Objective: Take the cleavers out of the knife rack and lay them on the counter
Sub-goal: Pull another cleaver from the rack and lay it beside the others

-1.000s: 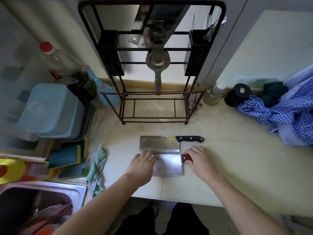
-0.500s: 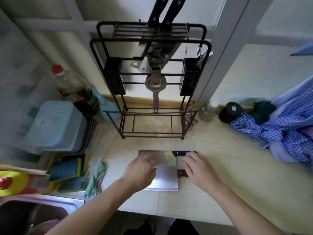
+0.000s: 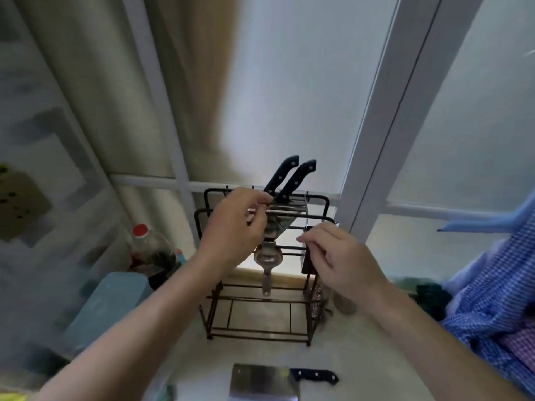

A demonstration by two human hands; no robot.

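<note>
Two knives with black handles [image 3: 299, 176] stand blade-down in the top slots of the black wire knife rack [image 3: 317, 199]. My left hand [image 3: 234, 230] is raised to the rack's top, its fingertips next to the base of the left handle, with nothing gripped. Lower down, my right hand [image 3: 335, 256] hovers by the rack's right side, fingers loosely bent and empty. One cleaver [image 3: 260, 382] with a black handle lies flat on the counter [image 3: 376, 357] in front of the rack. The frame's bottom edge cuts off whatever lies below it.
A metal strainer [image 3: 267, 257] hangs in the middle of the rack. A red-capped bottle [image 3: 144, 241] and a blue lidded tub [image 3: 113, 305] stand to the left. Blue checked cloth [image 3: 492, 285] is piled at the right. A window post [image 3: 376, 157] rises behind.
Both hands left the cleavers on the counter and rose to the rack. The view tilted up, so the lower cleaver dropped out of sight.
</note>
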